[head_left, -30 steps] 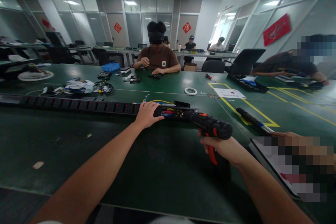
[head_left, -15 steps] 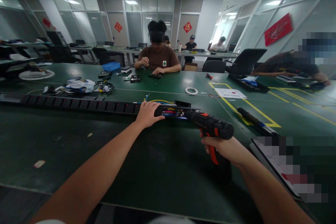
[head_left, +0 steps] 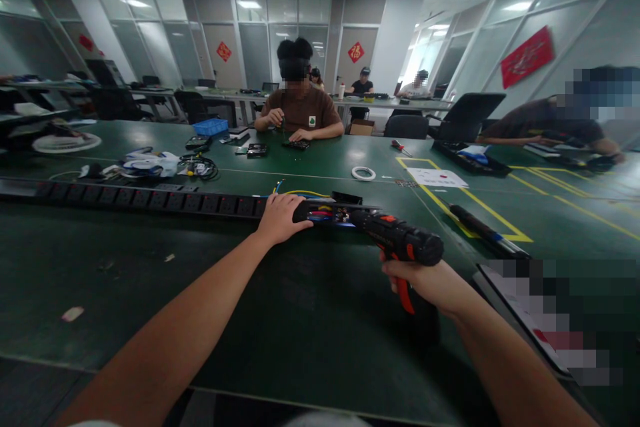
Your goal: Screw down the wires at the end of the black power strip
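Where the black power strip nears its open right end in the head view, the left hand lies palm down across it, forearm straight from lower left, wrist slightly bent; its fingers curve over the strip, holding it from above, thumb extended rightward along the near side. Right forearm enters from lower right; right hand has its fingers wrapped round the grip of a black-and-orange drill, nose pointing left at the wires in the opening; bit contact cannot be told. Count on the table: one power strip, lying lengthwise at left and centre; one white ring; one blue basket; one red-handled screwdriver. Sockets: many, not reliably countable.
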Tool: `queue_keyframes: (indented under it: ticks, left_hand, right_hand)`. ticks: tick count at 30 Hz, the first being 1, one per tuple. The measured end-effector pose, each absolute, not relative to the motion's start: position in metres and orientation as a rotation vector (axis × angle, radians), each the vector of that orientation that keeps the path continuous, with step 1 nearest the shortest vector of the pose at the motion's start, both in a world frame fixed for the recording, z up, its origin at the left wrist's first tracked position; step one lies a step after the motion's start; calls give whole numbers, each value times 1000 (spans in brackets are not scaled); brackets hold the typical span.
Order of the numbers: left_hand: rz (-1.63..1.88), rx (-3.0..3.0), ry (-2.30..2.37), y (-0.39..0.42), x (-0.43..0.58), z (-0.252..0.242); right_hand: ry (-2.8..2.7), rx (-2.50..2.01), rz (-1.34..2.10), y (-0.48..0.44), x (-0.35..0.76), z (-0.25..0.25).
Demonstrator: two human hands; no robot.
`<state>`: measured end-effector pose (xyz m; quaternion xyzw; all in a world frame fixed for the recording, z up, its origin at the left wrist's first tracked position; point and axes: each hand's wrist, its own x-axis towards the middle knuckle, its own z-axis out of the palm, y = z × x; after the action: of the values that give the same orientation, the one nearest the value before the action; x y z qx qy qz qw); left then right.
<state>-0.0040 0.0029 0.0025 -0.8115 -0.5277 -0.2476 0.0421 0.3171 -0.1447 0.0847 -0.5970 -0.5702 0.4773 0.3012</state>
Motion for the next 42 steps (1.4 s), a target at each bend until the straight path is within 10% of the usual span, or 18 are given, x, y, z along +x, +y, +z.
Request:
queue_keyframes:
  ticks: [42]
  left_hand:
    - [-762,-2491,-1603,5,-6,1]
  right_hand:
    - [-1504,-1591,1277,-145,316,87]
